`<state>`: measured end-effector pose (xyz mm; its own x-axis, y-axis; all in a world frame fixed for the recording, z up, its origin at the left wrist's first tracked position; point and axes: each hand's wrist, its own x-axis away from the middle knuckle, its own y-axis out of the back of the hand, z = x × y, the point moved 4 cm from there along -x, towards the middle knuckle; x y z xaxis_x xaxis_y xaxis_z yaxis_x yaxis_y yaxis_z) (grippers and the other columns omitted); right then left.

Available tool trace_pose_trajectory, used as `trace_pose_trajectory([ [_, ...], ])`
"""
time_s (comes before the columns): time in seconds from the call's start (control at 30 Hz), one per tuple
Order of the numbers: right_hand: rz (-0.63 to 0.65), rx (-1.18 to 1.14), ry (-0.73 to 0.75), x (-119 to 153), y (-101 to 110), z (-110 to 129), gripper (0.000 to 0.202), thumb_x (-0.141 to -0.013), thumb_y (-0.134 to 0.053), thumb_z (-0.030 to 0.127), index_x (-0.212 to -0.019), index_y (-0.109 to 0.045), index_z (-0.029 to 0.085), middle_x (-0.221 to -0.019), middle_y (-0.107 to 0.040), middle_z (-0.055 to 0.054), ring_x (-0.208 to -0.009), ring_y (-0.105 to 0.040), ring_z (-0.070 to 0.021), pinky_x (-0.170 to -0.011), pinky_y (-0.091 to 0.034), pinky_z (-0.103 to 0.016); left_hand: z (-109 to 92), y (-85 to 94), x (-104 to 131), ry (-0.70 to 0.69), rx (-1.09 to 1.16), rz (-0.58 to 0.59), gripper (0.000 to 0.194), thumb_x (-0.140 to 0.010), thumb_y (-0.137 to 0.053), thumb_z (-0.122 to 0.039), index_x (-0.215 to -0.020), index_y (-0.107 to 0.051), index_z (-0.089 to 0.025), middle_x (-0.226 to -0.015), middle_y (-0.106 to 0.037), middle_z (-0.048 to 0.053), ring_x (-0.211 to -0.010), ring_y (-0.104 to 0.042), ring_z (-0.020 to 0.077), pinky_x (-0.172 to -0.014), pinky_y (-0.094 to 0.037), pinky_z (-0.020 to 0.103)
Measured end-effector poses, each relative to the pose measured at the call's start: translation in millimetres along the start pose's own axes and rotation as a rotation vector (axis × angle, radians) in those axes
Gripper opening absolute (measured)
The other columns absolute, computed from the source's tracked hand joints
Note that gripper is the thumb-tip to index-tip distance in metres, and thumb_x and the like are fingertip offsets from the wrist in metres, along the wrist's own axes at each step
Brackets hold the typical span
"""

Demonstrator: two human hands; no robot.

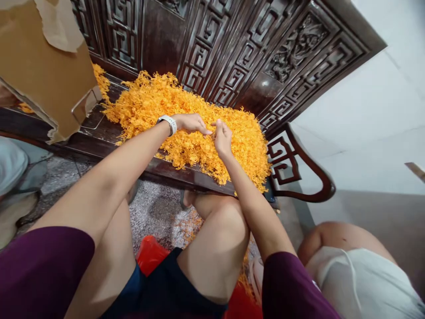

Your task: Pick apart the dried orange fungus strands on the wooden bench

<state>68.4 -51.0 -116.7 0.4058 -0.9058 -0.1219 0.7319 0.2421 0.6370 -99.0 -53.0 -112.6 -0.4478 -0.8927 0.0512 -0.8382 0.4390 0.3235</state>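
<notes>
A long heap of small orange plastic-looking pieces (149, 102) covers much of the dark wooden bench seat (156, 167). Over the middle of it, my left hand (192, 124), with a white watch (168, 123) at the wrist, is pinched closed. Facing it closely, my right hand (222, 138) has thumb and fingers pressed together. The fingertips of both hands nearly meet. Whatever lies between them is too small to make out against the orange heap.
A torn cardboard box (46, 66) stands at the left on the bench. Behind the heap rises the carved backrest (206, 44), with a curved armrest (327, 188) at the right. A person in pale shorts (368, 283) sits close on my right. Orange scraps (191, 226) litter the floor.
</notes>
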Motion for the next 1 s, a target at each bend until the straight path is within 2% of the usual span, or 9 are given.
trace_pose_trajectory([
  [0.07, -0.088, 0.022, 0.098, 1, 6, 8, 0.071, -0.096, -0.024, 0.085, -0.080, -0.053, 0.023, -0.066, -0.046, -0.001, -0.064, -0.047, -0.0163, -0.063, -0.043, -0.030, 1, 5.2, 5, -0.029, -0.013, 0.002, 0.030, -0.069, -0.089, -0.047, -0.068, -0.081, -0.019, -0.049, -0.032, 0.000, -0.049, -0.030, 0.0144, -0.058, -0.028, 0.038],
  [0.13, -0.113, 0.069, 0.139, 2, 11, 18, 0.067, -0.095, -0.035, 0.085, -0.065, -0.039, 0.025, -0.063, -0.042, 0.000, -0.063, -0.046, -0.0155, -0.064, -0.042, -0.030, 2, 14.3, 14, -0.058, -0.050, -0.029, 0.025, -0.068, -0.089, -0.045, -0.066, -0.082, -0.021, -0.048, -0.040, 0.002, -0.047, -0.031, 0.0137, -0.056, -0.027, 0.037],
  [0.3, -0.137, 0.203, 0.241, 14, 15, 71, 0.058, -0.104, -0.034, 0.071, -0.067, -0.032, 0.026, -0.066, -0.043, 0.000, -0.065, -0.045, -0.0161, -0.066, -0.041, -0.030, -6, 35.1, 45, -0.192, -0.061, -0.240, 0.026, -0.066, -0.088, -0.045, -0.062, -0.081, -0.020, -0.063, -0.067, 0.008, -0.054, -0.046, 0.0146, -0.056, -0.033, 0.033],
  [0.4, -0.168, 0.312, 0.456, 34, 8, 112, 0.054, -0.108, -0.034, 0.061, -0.068, -0.034, 0.025, -0.067, -0.045, -0.001, -0.064, -0.043, -0.0164, -0.068, -0.039, -0.033, -21, 35.2, 59, -0.339, 0.019, -0.335, 0.031, -0.068, -0.087, -0.045, -0.061, -0.079, -0.016, -0.061, -0.066, 0.007, -0.056, -0.047, 0.0135, -0.058, -0.033, 0.031],
  [0.5, -0.168, 0.483, 0.604, 60, 2, 132, 0.048, -0.109, -0.036, 0.056, -0.073, -0.041, 0.025, -0.070, -0.050, -0.003, -0.066, -0.045, -0.0175, -0.070, -0.037, -0.034, -33, 27.1, 64, -0.409, 0.072, -0.352, 0.038, -0.065, -0.091, -0.047, -0.058, -0.074, -0.013, -0.052, -0.057, 0.003, -0.053, -0.040, 0.0113, -0.056, -0.028, 0.030],
  [0.63, -0.308, 0.554, 0.651, 80, 20, 127, 0.048, -0.109, -0.035, 0.057, -0.074, -0.042, 0.024, -0.072, -0.051, -0.004, -0.067, -0.044, -0.0176, -0.068, -0.035, -0.035, -39, 11.9, 60, -0.419, 0.098, -0.303, 0.046, -0.067, -0.092, -0.055, -0.061, -0.075, -0.013, -0.052, -0.055, 0.002, -0.053, -0.039, 0.0115, -0.058, -0.030, 0.032],
  [0.73, -0.411, 0.540, 0.599, 78, 40, 111, 0.052, -0.109, -0.033, 0.060, -0.071, -0.036, 0.025, -0.068, -0.045, -0.001, -0.065, -0.041, -0.0169, -0.068, -0.035, -0.035, -37, 3.8, 55, -0.400, 0.098, -0.267, 0.039, -0.075, -0.089, -0.049, -0.064, -0.079, -0.013, -0.059, -0.064, 0.006, -0.055, -0.046, 0.0132, -0.063, -0.036, 0.034],
  [0.87, -0.380, 0.458, 0.546, 64, 53, 89, 0.055, -0.108, -0.031, 0.065, -0.070, -0.029, 0.025, -0.066, -0.039, 0.001, -0.063, -0.039, -0.0161, -0.066, -0.033, -0.035, -32, 3.9, 47, -0.329, 0.052, -0.241, 0.029, -0.078, -0.087, -0.038, -0.066, -0.081, -0.013, -0.064, -0.069, 0.010, -0.055, -0.049, 0.0146, -0.063, -0.036, 0.036],
  [1.0, -0.338, 0.375, 0.515, 56, 42, 80, 0.055, -0.107, -0.032, 0.066, -0.071, -0.033, 0.025, -0.066, -0.040, 0.001, -0.063, -0.040, -0.0157, -0.065, -0.034, -0.035, -31, 13.6, 34, -0.375, 0.118, -0.325, 0.023, -0.073, -0.088, -0.029, -0.063, -0.078, -0.012, -0.060, -0.067, 0.009, -0.059, -0.054, 0.0168, -0.068, -0.039, 0.036],
])
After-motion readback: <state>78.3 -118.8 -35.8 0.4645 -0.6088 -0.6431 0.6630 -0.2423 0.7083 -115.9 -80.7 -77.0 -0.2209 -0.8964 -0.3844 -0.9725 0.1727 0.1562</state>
